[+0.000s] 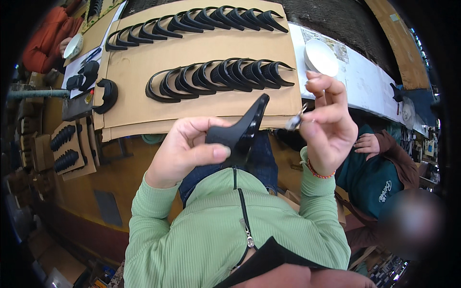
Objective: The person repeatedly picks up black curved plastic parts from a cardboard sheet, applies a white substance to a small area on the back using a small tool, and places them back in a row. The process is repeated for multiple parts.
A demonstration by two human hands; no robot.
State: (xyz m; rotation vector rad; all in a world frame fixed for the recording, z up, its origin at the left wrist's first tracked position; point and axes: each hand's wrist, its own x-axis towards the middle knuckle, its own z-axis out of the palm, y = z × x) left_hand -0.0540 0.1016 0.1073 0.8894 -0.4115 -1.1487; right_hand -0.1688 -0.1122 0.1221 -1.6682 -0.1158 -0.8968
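My left hand [185, 151] is closed around a black, glossy, curved plastic piece [245, 129], gripping its wide lower end between thumb and fingers while the pointed tip rises up and to the right. To the right of it, my right hand [333, 122] pinches a small, pale metallic thing [294, 122] between thumb and forefinger. A thin ring-like bit shows at its top, but it is blurred and its kind cannot be made out. The two held things are apart. Two rows of similar black curved pieces [221, 77] lie nested on the cardboard beyond my hands.
The cardboard sheet [129, 86] covers the table. A white bowl [321, 56] stands on its right, and a single black curved piece [108, 96] lies at its left edge. One person in a red sleeve [45, 43] is at far left; another in dark green [372, 175] sits at right.
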